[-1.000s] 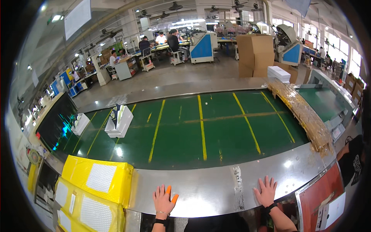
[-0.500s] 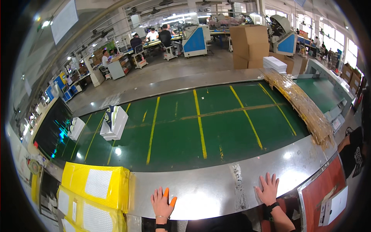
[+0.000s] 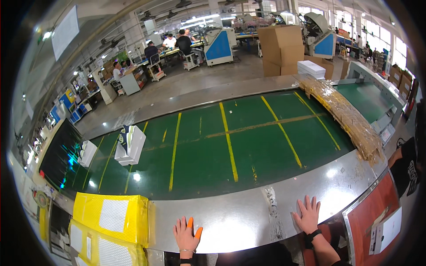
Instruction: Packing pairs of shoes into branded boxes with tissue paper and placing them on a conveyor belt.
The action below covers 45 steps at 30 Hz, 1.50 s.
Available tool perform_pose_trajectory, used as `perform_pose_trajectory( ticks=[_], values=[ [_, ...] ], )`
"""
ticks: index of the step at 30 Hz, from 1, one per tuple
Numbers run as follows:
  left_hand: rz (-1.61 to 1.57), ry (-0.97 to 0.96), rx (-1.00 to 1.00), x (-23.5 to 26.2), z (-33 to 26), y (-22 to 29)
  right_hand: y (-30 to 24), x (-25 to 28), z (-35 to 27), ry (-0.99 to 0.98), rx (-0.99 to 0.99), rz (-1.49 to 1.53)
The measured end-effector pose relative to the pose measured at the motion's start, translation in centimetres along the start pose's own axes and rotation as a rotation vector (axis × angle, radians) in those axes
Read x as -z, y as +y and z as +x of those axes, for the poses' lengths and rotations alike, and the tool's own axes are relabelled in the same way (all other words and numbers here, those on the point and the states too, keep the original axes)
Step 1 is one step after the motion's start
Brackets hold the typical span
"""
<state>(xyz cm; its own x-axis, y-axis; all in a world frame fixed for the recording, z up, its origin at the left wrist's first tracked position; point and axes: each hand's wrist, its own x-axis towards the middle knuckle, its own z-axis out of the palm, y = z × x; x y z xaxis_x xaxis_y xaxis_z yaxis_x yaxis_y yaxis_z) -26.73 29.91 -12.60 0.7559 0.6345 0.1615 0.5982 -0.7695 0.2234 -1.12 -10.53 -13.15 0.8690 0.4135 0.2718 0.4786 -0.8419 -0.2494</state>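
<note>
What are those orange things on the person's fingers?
They look like orange finger covers, worn on two fingers of the left hand. That wrist has a thin band. The right hand has bare fingers and a dark wristband. No sleeves show on either forearm.

The lower yellow mailer (image 3: 104, 248) runs off the bottom edge at near left, and both forearms are cut off there just below the wrists. At far left, the seated workers (image 3: 171, 44) are too small to make out what they handle. At the right rim, a dark-sleeved person (image 3: 406, 162) shows only in part.
</note>
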Motion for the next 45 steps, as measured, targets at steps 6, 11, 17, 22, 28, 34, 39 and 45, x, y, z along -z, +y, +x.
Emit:
perform_pose_trajectory(
  ticks=[6,11,17,22,28,34,39,45],
  values=[
    [-0.01,-0.007,0.008,0.1,0.0,0.2,-0.3,0.6,-0.1,-0.012,-0.012,0.004],
    [-0.019,-0.004,0.02,0.1,-0.4,0.4,-0.3,0.7,-0.1,-0.024,-0.014,0.01],
    [-0.029,0.062,-0.015,0.3,-0.5,-0.2,-0.3,0.2,0.0,-0.116,0.017,0.027],
    [-0.014,0.047,-0.001,0.8,0.5,-0.3,0.2,-0.5,0.1,-0.161,-0.027,-0.038],
    [0.0,-0.007,0.032,1.2,-0.1,-1.1,-0.6,-0.5,0.0,-0.212,-0.045,-0.106],
    [0.013,-0.035,0.021,1.2,-0.4,-1.8,-1.4,0.0,-0.4,-0.22,-0.057,-0.122],
    [0.014,-0.041,0.019,1.5,-0.4,-2.0,-1.6,-0.1,-0.5,-0.222,-0.067,-0.127],
    [0.006,-0.037,0.018,1.7,-0.4,-2.3,-1.6,-0.6,-0.7,-0.211,-0.059,-0.129]
  ],
)
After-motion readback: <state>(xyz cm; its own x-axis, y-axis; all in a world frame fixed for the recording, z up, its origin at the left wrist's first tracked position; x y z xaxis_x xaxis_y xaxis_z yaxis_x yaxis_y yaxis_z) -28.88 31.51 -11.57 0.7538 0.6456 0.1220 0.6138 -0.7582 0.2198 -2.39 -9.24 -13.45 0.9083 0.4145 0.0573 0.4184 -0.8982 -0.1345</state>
